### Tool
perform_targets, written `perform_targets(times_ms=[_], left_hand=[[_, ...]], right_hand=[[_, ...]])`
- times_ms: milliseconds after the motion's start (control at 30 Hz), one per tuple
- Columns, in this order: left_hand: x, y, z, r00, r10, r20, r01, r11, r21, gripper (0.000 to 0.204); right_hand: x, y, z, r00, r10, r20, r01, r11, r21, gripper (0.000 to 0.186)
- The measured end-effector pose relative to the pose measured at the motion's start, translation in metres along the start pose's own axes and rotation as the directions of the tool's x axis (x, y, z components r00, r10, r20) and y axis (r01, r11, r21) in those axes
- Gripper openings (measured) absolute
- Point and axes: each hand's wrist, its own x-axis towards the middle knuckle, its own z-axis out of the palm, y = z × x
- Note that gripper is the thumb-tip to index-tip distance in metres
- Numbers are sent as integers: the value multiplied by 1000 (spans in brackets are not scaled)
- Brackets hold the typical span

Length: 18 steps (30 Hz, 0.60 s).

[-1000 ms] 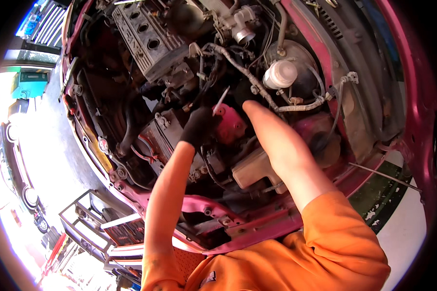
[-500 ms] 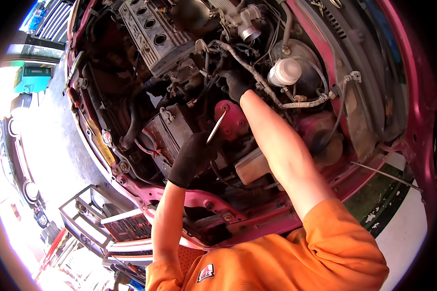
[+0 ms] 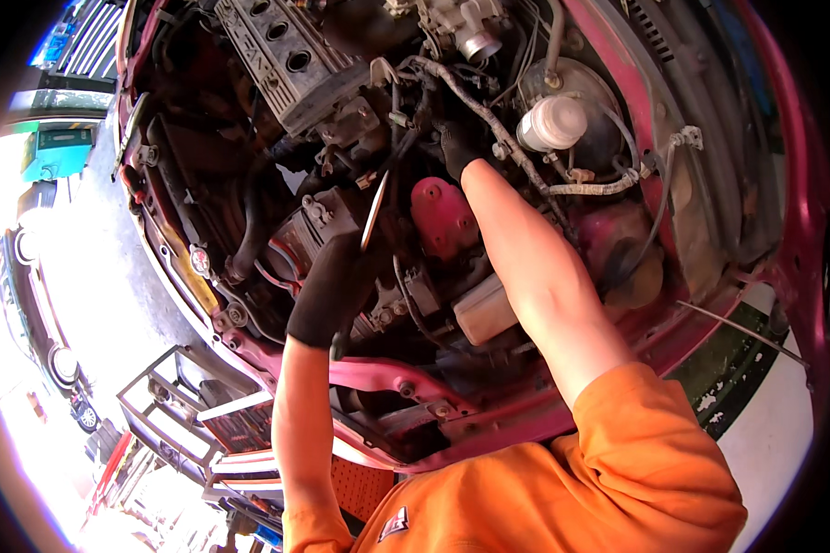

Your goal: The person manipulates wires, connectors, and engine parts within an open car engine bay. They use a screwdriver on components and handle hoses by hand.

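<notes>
My left hand (image 3: 334, 288), in a black glove, is wrapped round a screwdriver (image 3: 375, 210). Its bright shaft points up and away from the glove, and a dark handle end sticks out near the wrist. The tip lies by dark hoses and wiring (image 3: 406, 138) beside the engine. Deeper in the bay, my gloved right hand (image 3: 458, 150) reaches in next to a wrapped wiring harness (image 3: 489, 143); shadow and cables hide its fingers. Between the two arms sits a red-painted metal bracket (image 3: 444, 219).
The ribbed engine cover (image 3: 290, 69) stands at the upper left, with the battery (image 3: 318, 226) below it. A white-capped fluid reservoir (image 3: 553, 124) is right of my right hand. The pink body edge (image 3: 369, 373) runs close to me. A metal-framed cart (image 3: 171, 405) stands lower left.
My left hand has shifted slightly left, and the screwdriver tip has swung from the red bracket up and left to the hoses. The right hand stays among the cables. The view has shifted a little.
</notes>
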Motion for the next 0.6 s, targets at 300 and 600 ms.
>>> perform_targets(times_ms=[300,600], left_hand=[[137,6,54,988,23,-151,-54,979,-199,12],[181,15,68,659,46,-751,-626,588,-513,20]], right_hand=[[-26,-92,-6,976,214,-30,-211,918,-336,48],[-72,-220,-75,513,549,660,-742,670,18,32]])
